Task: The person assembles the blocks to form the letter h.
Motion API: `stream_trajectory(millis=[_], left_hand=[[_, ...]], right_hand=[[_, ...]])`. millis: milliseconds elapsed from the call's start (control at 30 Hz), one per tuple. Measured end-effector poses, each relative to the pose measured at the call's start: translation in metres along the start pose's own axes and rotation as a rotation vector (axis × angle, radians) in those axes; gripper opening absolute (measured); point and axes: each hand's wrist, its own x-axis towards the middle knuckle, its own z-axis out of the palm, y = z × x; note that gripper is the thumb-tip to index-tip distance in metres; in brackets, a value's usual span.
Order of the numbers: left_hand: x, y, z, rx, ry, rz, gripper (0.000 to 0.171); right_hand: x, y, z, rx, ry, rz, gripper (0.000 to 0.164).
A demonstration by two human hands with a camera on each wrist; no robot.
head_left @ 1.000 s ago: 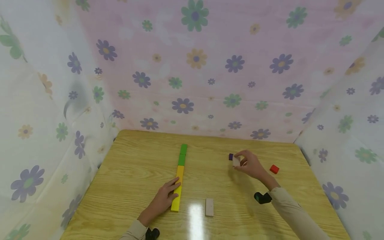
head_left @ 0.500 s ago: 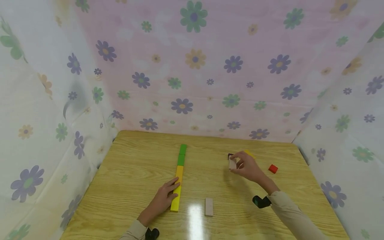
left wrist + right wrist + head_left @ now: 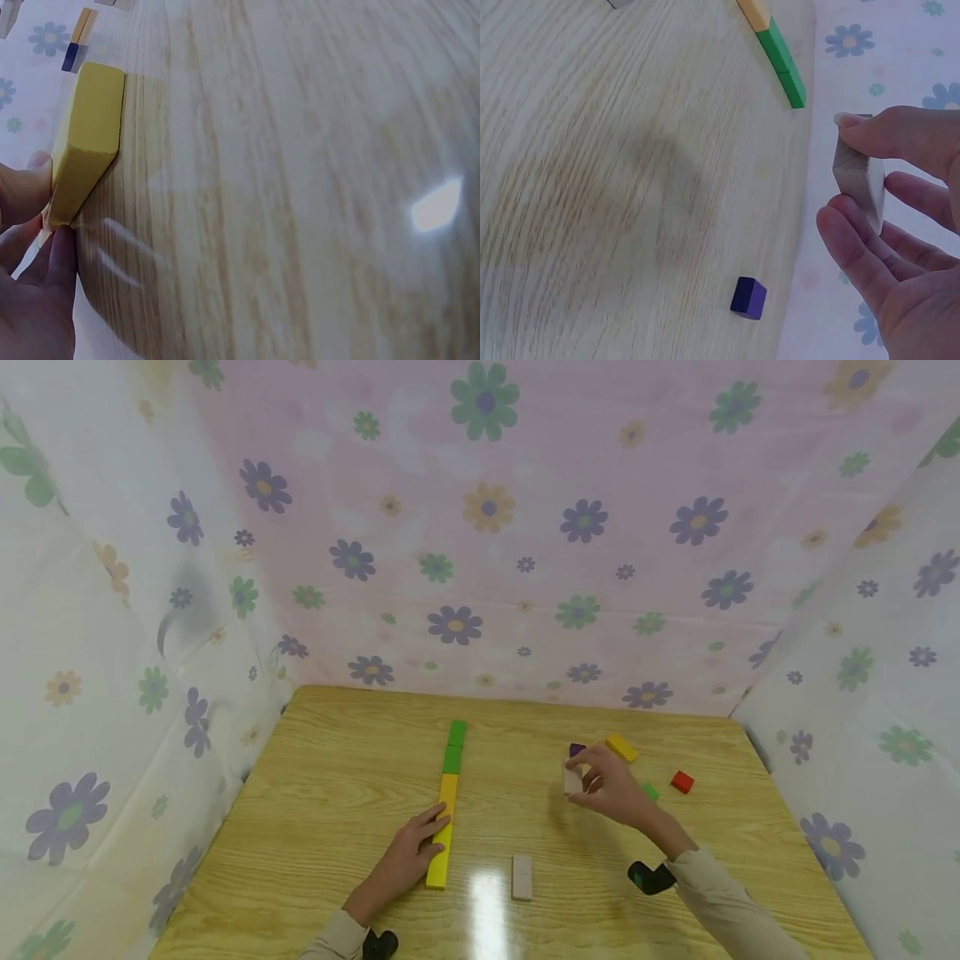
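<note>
In the head view, a row of blocks runs away from me: a yellow block [image 3: 438, 870] nearest, an orange one [image 3: 448, 789] beyond it, then two green blocks [image 3: 454, 747]. My left hand [image 3: 405, 860] rests on the yellow and orange part from the left, its fingers extended across it. My right hand [image 3: 611, 787] pinches a plain wooden block [image 3: 572, 778] between thumb and fingers, raised above the table in the right wrist view. Just beyond it lies a dark purple block [image 3: 577, 749]. A second plain wooden block [image 3: 522, 877] lies right of the row.
Near my right hand are an orange-yellow block [image 3: 621, 747], a red block [image 3: 682, 782] and a light green block [image 3: 650, 792] partly behind the wrist. Flower-patterned cloth [image 3: 487, 610] surrounds the wood-grain table [image 3: 337, 760] at the back and sides.
My right hand, with the wooden block, has moved left and slightly toward me, uncovering the orange-yellow and light green blocks. The left hand has stayed in place.
</note>
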Motion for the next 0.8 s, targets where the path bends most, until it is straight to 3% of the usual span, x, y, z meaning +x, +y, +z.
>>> stream_trajectory(millis=[500, 800], left_hand=[[0.001, -0.002, 0.001, -0.002, 0.005, -0.003, 0.045], [0.001, -0.001, 0.002, -0.004, 0.005, -0.004, 0.044]], right_hand=[[-0.006, -0.01, 0.015, 0.046, -0.079, -0.023, 0.04], [-0.009, -0.05, 0.016, 0.118, -0.123, -0.01, 0.038]])
